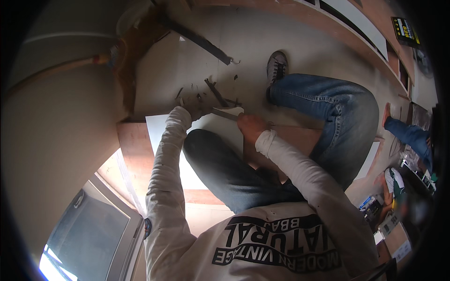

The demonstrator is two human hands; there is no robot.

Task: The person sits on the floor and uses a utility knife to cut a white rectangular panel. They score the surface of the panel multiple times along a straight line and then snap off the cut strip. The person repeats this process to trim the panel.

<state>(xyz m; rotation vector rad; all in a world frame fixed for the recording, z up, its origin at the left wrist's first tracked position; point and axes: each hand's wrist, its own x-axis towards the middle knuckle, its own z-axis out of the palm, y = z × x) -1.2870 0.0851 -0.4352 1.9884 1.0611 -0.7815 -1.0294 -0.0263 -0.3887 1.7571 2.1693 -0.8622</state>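
Observation:
My right hand [251,127] is closed around one end of a flat grey blade-like tool [226,114], whose exact kind I cannot make out. The blade points left, over the far edge of a white sheet [229,133] lying under my left leg. My left hand [200,110] is near the blade's tip at the same edge. Its fingers are dim and blurred, so their grip does not show. Just beyond my hands, dark narrow strips [215,92] and small broken scraps [198,96] lie on the floor.
Farther off lies a long dark bar [201,43] with a hooked end. A broom with brown bristles [129,70] is at the left. Brown boards [133,140] lie under the white sheet. Long panels [356,35] run along the far right. Another person's leg [412,140] shows at the right.

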